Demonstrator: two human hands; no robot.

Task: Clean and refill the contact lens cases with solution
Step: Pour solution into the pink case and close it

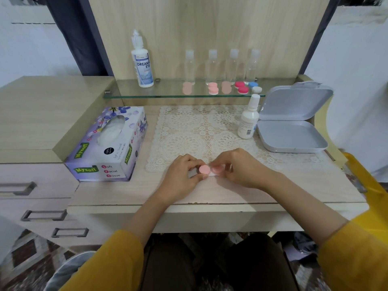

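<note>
L hand point(181, 175) grips pink lens case point(204, 169) at desk's point(126, 194) 6 o'clock; R hand point(237, 166) pinches its other cap. Tissue box point(105, 143) at 9, tissues in slot. Solution btl point(142, 61) at 11. Grey tin point(291, 137) at 3, lid up. Case: round pink caps, white base.

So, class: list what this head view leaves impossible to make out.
Head view throughout.
The pink lens case: right cap half hidden under the right hand; open or closed unclear.
The small white bottle: label print too small.
The clear bottles on the glass shelf: blurred, fill level unreadable.
</note>
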